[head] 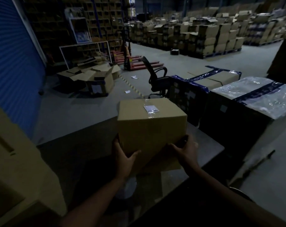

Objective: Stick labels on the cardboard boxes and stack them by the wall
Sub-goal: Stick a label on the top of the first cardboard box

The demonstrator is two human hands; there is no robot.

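A closed brown cardboard box (148, 126) is in front of me over the dark table (76, 149). A white label (151, 108) sits on its top, beside clear tape. My left hand (123, 156) grips the box's lower left corner, thumb on the near face. My right hand (185, 149) holds the lower right edge from below. The box is tilted a little; I cannot tell whether its bottom rests on the table.
Large boxes wrapped in plastic and blue tape (247, 97) stand at the right. A black office chair (157, 77) is beyond the table. Open cartons (93, 81) lie by the blue shutter (12, 63). A pale cardboard stack (16, 161) is at my left. Pallets of boxes (204, 36) fill the back.
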